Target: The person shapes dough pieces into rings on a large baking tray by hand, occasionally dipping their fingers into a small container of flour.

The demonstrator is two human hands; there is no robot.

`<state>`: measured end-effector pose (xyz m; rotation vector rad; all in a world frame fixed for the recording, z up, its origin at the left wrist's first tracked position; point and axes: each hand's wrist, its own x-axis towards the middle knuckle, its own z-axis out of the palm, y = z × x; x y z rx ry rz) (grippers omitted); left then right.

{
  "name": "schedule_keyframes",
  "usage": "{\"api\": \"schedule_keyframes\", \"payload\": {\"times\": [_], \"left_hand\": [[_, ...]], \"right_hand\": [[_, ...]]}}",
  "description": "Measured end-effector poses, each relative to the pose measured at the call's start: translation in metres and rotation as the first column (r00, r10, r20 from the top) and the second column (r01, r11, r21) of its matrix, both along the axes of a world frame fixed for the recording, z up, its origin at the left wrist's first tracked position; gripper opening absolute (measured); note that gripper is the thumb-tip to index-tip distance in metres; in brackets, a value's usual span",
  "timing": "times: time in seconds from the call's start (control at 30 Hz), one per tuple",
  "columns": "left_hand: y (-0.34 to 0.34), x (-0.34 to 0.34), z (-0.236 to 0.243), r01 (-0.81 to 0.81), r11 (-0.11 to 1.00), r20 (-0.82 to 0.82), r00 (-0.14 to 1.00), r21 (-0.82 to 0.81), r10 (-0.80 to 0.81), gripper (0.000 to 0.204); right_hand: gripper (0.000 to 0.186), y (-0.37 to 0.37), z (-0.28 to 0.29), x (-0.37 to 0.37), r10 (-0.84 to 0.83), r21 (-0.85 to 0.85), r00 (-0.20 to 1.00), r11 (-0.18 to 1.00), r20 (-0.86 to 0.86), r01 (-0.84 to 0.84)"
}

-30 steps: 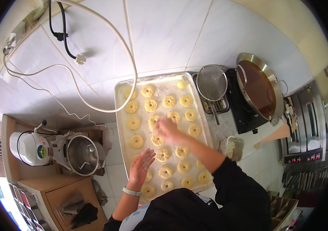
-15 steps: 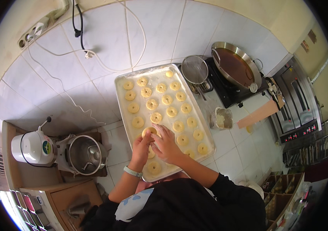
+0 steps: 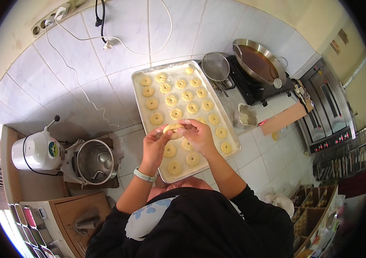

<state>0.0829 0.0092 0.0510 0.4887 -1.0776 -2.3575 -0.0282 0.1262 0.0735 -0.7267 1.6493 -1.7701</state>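
Both hands grip a pale yellow piece of dough point(image 3: 174, 128) above the lower middle of a floured metal baking tray point(image 3: 140, 99). My left hand point(image 3: 154, 146) has its thumb and fingers on the piece's left side, with a pale band on the wrist. My right hand point(image 3: 197, 138) pinches the right side, with flour on its fingertips. Rows of flat dough rings point(image 3: 170, 100) lie on the tray, with some hidden under my hands, and a small dough ball point(image 3: 189, 69) sits at the top right corner.
At the back right are a strainer point(image 3: 215, 66), a pan of dark liquid point(image 3: 256, 64) on a burner, a flour container point(image 3: 248, 116) and a steel oven point(image 3: 324, 112). A white mixer point(image 3: 95, 161) stands left; cables point(image 3: 107, 43) hang on the tiled wall.
The hands, apart a second ago, came together on a dough piece and now hold it by both sides, the right hand drawn rightward. The view has shifted, so the tray appears higher.
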Motion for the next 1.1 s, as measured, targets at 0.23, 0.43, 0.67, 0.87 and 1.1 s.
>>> {"api": "schedule_keyframes", "payload": {"times": [0.23,0.43,0.67,0.87,1.1], "left_hand": [[0.005,0.017,0.005,0.1,0.993,0.048,0.994,0.065,-0.103,0.024],[0.004,0.028,0.008,0.208,0.977,0.191,0.958,0.051,-0.214,0.024],[0.001,0.036,0.006,0.261,0.965,0.194,0.945,0.029,-0.261,0.026],[-0.006,0.044,0.015,0.326,0.943,0.168,0.928,0.071,-0.333,0.026],[-0.013,0.047,0.012,0.228,0.972,0.22,0.947,0.058,-0.235,0.024]], "right_hand": [[0.028,0.017,0.001,0.015,0.028,0.039,0.996,0.999,0.087,-0.031],[0.028,0.024,0.01,0.034,0.07,0.038,0.998,0.997,0.006,-0.07],[0.027,0.019,0.009,0.046,0.051,0.073,0.998,0.996,-0.043,-0.048],[0.025,0.016,0.011,0.048,0.021,0.054,0.999,0.998,0.041,-0.023],[0.028,0.009,0.015,0.052,0.058,0.07,0.994,0.995,0.089,-0.064]]}}
